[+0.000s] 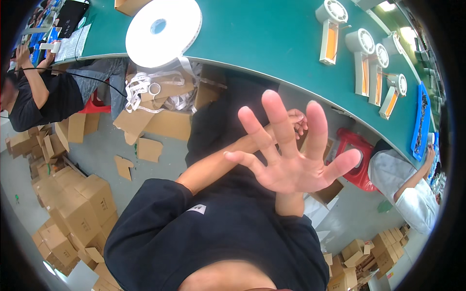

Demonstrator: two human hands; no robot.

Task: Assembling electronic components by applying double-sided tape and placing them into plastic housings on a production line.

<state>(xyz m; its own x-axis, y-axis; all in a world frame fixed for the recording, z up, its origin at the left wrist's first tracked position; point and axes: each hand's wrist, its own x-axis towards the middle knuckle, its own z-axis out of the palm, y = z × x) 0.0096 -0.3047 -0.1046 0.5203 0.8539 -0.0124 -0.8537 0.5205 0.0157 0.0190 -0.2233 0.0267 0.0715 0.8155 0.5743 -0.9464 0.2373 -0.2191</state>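
Observation:
My right hand [296, 169] is raised in front of me, its palm turned toward me and its fingers spread wide. It holds nothing. Behind it, my left forearm reaches across my body, and my left hand [300, 124] is partly covered by the right one. Its visible fingers are loosely bent and apart, with nothing seen in them. Beyond both hands runs the edge of a green worktable [262, 34]. A large white reel [182, 24] of tape lies there at the left. Several white devices with round heads and orange strips, such as this one [330, 41], lie to the right.
Under the table, an open carton [167, 125] holds tangled white tape. A blue tray [420, 123] stands at the table's right end, near a red stool [350, 155]. Co-workers sit at far left and right. Stacked cardboard boxes [80, 213] fill the floor at lower left.

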